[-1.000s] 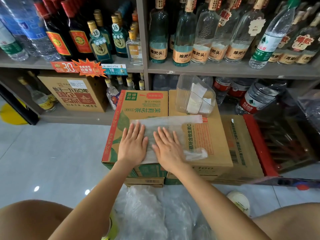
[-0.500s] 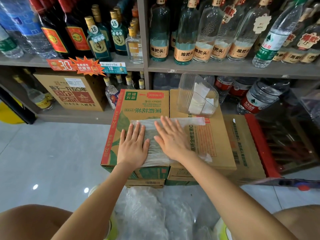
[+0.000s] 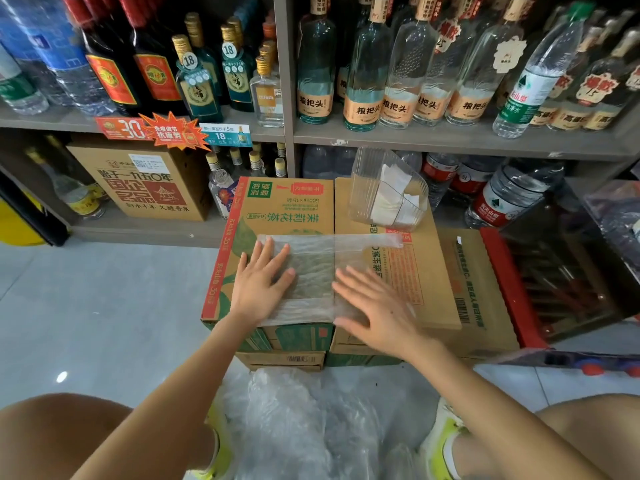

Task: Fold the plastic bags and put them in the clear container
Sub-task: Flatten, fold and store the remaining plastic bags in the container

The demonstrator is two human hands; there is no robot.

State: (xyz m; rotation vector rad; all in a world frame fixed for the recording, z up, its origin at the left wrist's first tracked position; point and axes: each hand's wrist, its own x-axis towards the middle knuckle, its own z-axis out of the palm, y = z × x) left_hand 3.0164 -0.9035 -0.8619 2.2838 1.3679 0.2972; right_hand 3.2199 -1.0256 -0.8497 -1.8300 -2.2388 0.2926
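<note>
Right hand has slid rightward and toward the near edge, smoothing the plastic bag flat.

Left hand presses the bag's left end, fingers straight and slightly apart, probably pinning the film so it cannot creep during the sweep. The bag lies flat across the seam between the green tea carton and the brown carton, its long axis running left to right and its narrow handle end pointing right. The right hand's fingers are straight and spread, palm down on the bag's near right corner. The clear container stands just behind on the brown carton, holding folded bags.
</note>
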